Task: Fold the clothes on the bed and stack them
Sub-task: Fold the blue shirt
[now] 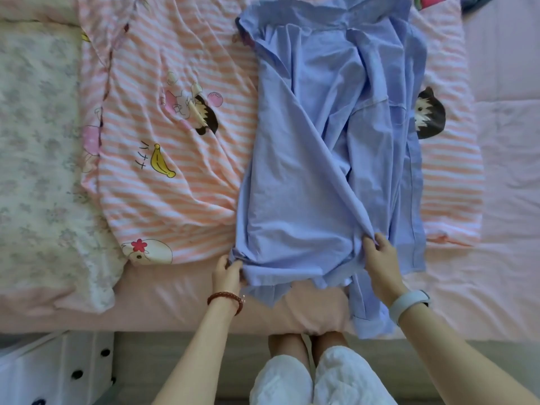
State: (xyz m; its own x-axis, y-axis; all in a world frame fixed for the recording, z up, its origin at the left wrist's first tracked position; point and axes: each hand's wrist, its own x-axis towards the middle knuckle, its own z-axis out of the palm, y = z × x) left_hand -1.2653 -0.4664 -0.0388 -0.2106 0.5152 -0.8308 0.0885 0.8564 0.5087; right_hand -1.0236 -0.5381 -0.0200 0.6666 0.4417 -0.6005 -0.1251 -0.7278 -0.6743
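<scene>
A light blue shirt (315, 147) lies lengthwise on the bed, its left side folded over toward the middle, collar at the far end. My left hand (226, 273) pinches the shirt's near left corner at the hem. My right hand (381, 266) pinches the folded fabric edge near the hem, right of centre. A cuffed sleeve (369, 314) hangs over the near edge of the bed under my right wrist.
The shirt rests on a pink-and-white striped cartoon quilt (175, 135) over a pink sheet (175, 302). A floral blanket (38, 159) lies at the left. A white storage box (55, 372) stands on the floor, lower left. My knees touch the bed's edge.
</scene>
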